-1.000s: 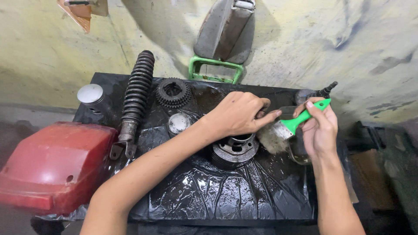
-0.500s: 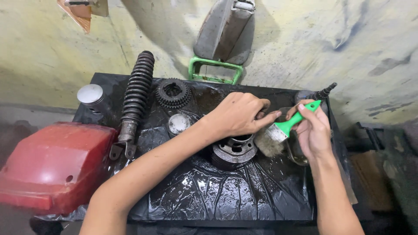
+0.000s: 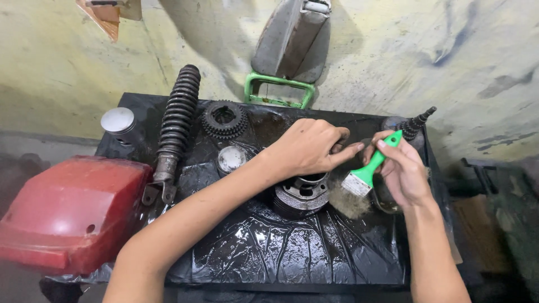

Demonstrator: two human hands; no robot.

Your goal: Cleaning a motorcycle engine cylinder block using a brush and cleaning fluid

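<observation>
Brush (image 3: 368,175) swung lower beside cylinder (image 3: 300,196), right hand (image 3: 401,171) gripping its green handle, left hand (image 3: 309,147) still clasping cylinder top

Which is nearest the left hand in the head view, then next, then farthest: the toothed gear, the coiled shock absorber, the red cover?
From the left hand:
1. Toothed gear, just to its left on the black tray.
2. Coiled shock absorber, further left.
3. Red cover, far left, off the tray.

Soft, even light fell from above, bright on the far wall (image 3: 466,62). The wet black tray (image 3: 292,247) threw small white glints near the middle. Edges bowed outward from the wide lens, and the lower corners were dim and slightly soft.
</observation>
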